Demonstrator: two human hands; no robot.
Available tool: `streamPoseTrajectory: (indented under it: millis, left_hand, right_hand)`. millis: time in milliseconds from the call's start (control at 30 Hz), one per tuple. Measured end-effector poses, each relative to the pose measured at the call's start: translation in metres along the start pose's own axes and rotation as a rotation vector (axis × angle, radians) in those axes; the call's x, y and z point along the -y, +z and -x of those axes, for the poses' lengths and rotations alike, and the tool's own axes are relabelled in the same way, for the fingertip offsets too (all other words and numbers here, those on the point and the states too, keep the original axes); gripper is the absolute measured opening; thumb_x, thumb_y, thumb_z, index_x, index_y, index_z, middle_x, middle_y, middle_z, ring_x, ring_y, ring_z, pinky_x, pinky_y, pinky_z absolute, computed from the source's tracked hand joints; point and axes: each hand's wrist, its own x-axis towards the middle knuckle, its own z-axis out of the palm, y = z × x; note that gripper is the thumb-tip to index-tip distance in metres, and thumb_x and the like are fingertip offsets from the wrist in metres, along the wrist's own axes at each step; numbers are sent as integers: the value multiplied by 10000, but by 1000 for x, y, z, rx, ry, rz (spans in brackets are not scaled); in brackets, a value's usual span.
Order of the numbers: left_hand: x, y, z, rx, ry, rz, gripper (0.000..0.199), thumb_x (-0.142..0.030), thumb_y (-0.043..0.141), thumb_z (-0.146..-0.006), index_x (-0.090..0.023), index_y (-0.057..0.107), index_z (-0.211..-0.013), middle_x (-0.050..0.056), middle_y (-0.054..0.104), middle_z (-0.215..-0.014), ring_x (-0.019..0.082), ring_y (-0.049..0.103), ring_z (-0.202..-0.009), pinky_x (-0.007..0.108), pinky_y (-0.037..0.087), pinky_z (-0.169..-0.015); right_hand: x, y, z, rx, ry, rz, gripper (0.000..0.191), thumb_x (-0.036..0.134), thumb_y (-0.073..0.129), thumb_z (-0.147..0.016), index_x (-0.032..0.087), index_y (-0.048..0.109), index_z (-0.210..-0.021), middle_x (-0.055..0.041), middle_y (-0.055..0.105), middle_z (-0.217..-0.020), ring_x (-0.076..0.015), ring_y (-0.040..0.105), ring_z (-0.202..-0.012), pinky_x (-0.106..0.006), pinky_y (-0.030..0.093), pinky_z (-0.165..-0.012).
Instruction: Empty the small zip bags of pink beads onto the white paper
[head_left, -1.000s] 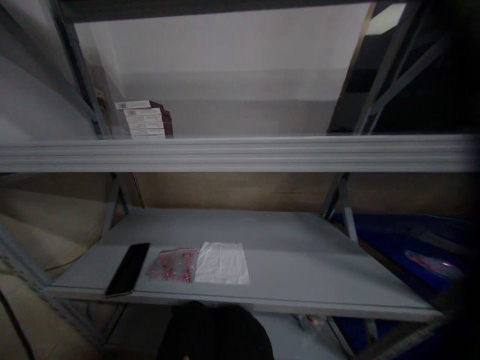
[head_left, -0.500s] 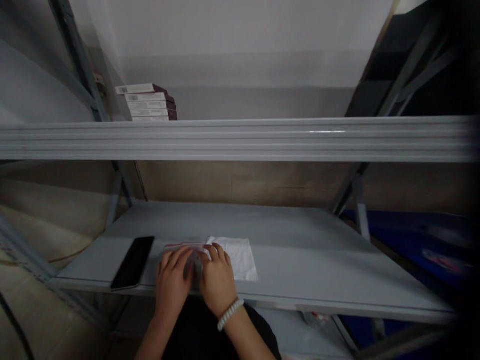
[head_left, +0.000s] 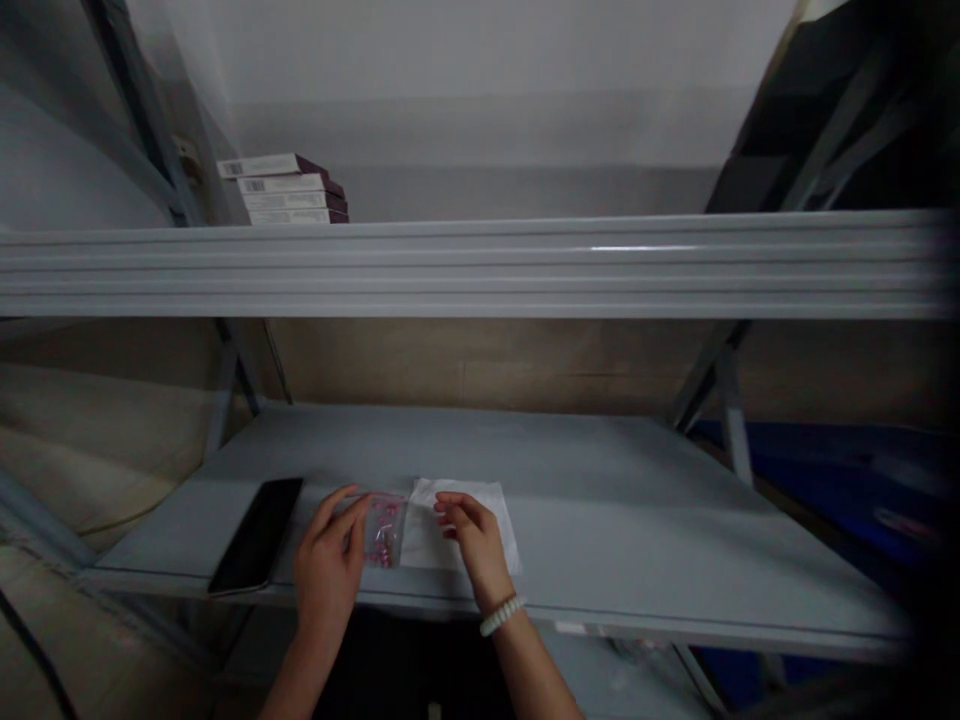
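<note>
A small clear zip bag (head_left: 385, 540) with pink bits inside lies on the grey shelf, its top edge reddish. My left hand (head_left: 328, 555) is at the bag's left side, fingers stretched towards its upper edge and thumb apart; whether they touch it is hard to see. Partly beneath my right hand (head_left: 478, 545) is a flat white sheet or pouch (head_left: 427, 535), just right of the bag. The fingers of that hand are loosely bent and apart, with nothing visible in them. A pale beaded bracelet circles the right wrist.
A black phone or tablet (head_left: 256, 535) lies left of my left hand at the front edge of the shelf (head_left: 600, 500). Above runs a thick grey shelf beam (head_left: 480, 270), bearing a stack of thin white and maroon boxes (head_left: 289, 190). Diagonal metal braces stand at both ends.
My hands were close together over the bag and have moved apart, the right one rightwards over the white sheet. The bag's pink contents now show. The view has shifted slightly.
</note>
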Motion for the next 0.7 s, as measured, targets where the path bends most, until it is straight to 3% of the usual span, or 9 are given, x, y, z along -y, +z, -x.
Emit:
streamPoseTrajectory:
  millis: [100,233,333,467,600,700]
  left_hand:
    - [-23,-3,-6,8,-71,280,213,-277,487,-881,-212,671,-965,50,633,-1080,195,578,-1015,330,443,-919]
    - [-49,-1,-13,180,-129,544,189,-278,497,-855,-182,659,-875,46,664,-917,182,607,-914,280,480,-828]
    - [-54,3,-17,278,-203,667,206,-273,470,-832,-176,648,-867,46,662,-883,180,616,-850,249,501,-714]
    - [-52,13,-24,267,-284,709,228,-322,463,-828,-167,599,-730,27,627,-750,151,592,-703,219,473,-595]
    - [-52,24,-31,247,-306,695,110,-272,548,-754,-162,558,-757,13,598,-715,142,576,-692,231,464,-637]
    - [-53,30,-35,213,-297,628,131,-227,521,-737,-167,566,-844,41,624,-847,178,601,-831,284,481,-736]
  right_hand:
    - [5,-4,2,132,295,-296,326,397,577,-751,118,659,-897,-79,677,-807,-150,623,-638,-242,463,-564]
    - [13,-13,4,286,535,-553,349,406,604,-784,87,645,-919,-82,690,-777,-129,637,-579,-212,478,-525]
    - [14,-22,-1,263,547,-618,215,237,657,-763,93,638,-921,-63,698,-726,-96,629,-547,-181,486,-543]
    - [12,-31,-9,266,504,-587,194,162,693,-706,99,647,-884,-41,693,-685,-87,624,-533,-179,495,-557]
    - [12,-34,-9,309,463,-511,216,171,740,-648,109,652,-835,-36,690,-706,-98,629,-564,-193,494,-563]
    - [15,-34,-5,265,444,-488,218,228,762,-618,130,638,-769,-9,663,-667,-97,608,-564,-191,475,-539]
